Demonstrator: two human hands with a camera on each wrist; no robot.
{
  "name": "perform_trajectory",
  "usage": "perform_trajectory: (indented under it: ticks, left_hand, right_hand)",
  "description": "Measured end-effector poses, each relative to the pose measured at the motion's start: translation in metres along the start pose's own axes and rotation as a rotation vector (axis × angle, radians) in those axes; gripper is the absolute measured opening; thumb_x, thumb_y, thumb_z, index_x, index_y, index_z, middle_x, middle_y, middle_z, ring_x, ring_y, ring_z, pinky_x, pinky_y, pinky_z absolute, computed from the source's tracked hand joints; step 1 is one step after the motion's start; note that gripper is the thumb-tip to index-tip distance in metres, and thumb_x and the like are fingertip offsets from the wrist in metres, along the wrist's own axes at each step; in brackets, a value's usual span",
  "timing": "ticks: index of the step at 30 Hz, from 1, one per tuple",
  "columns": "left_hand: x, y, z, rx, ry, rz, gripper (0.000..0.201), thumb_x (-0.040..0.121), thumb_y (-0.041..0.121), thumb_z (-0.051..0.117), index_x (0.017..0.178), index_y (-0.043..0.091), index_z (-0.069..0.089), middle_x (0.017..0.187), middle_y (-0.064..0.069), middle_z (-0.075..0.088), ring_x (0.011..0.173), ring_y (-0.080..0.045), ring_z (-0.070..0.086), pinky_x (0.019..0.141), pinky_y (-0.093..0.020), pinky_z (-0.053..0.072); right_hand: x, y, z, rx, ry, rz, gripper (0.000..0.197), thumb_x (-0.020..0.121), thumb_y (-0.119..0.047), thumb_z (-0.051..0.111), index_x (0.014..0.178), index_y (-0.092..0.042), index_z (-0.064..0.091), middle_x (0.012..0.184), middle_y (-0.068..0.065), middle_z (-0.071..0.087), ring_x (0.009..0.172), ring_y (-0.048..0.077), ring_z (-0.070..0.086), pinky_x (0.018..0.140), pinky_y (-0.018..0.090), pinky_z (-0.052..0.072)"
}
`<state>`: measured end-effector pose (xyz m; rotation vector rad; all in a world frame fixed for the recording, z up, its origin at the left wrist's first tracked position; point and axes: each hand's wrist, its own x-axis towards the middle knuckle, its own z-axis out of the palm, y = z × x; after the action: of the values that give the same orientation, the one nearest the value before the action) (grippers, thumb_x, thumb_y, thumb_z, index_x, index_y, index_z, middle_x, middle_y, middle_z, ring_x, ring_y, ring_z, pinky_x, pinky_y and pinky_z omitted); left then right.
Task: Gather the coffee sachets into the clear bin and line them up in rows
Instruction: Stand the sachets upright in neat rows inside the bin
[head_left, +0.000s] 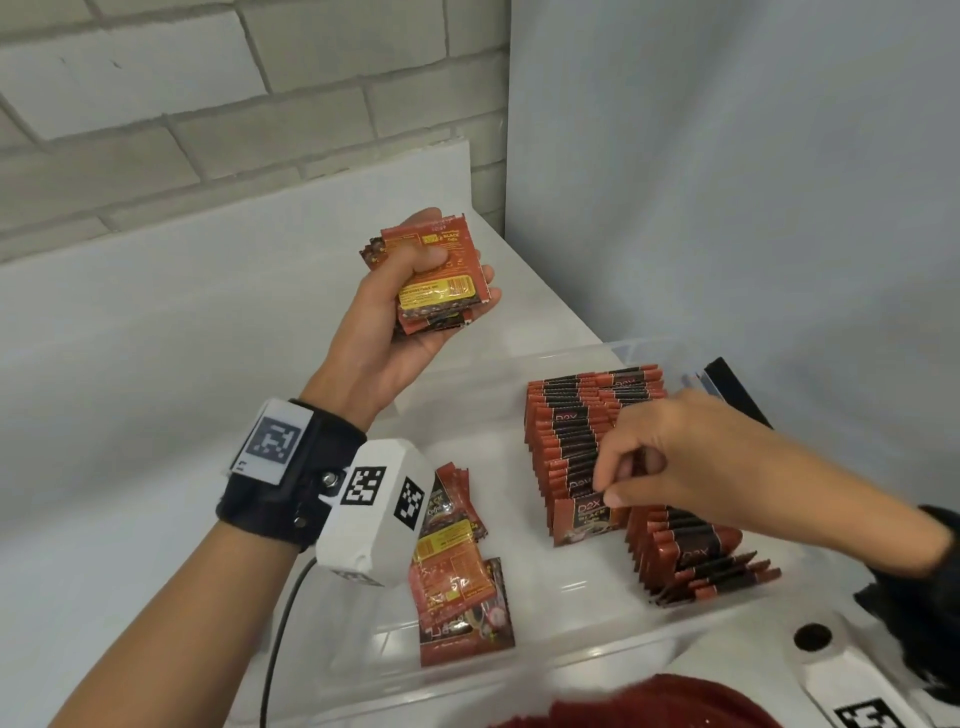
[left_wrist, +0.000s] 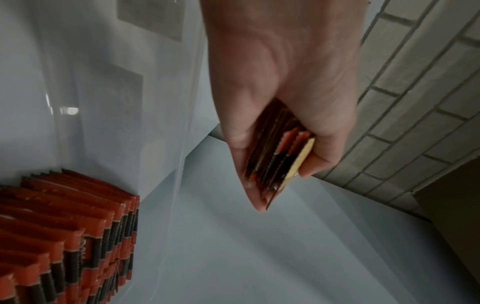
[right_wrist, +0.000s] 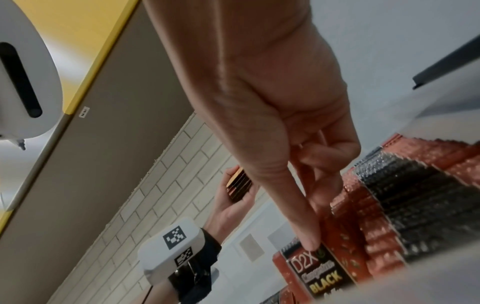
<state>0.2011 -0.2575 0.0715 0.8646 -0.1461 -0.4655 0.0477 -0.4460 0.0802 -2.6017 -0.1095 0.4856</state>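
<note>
Left grip (head_left: 415, 312) clasps sachet stack (head_left: 441, 280); right grip (head_left: 654, 462) seemingly pinches front sachet (head_left: 584, 519) top edge.

White-painted brick wall (head_left: 156, 104) at back left, mortar lines visible. Plain pale wall (head_left: 727, 156) at right; the two meet in a corner. White counter (head_left: 156, 338) runs into that corner, with a raised white ledge (head_left: 260, 208) along the brick. Right wrist view shows a yellow-and-grey panel (right_wrist: 85, 67) above the brick, small label stuck on it, and a white wall-mounted dispenser (right_wrist: 23, 82) with a dark slot. Light is soft, even, no hard shadows.
</note>
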Motion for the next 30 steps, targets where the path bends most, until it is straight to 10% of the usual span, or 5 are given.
perform_trajectory:
  ticks: [30]
  left_hand:
    - [0.001, -0.009, -0.005, 0.06, -0.289, -0.068, 0.054, 0.06, 0.01, 0.085, 0.108, 0.023, 0.063, 0.11, -0.01, 0.067, 0.101, -0.028, 0.066, 0.076, -0.038, 0.057]
  right_hand:
    - [0.058, -0.038, -0.052, 0.688, 0.247, 0.027, 0.022, 0.081, -0.026, 0.074, 0.099, -0.019, 0.063, 0.078, 0.0, 0.074, 0.06, 0.006, 0.064, 0.05, 0.017, 0.048]
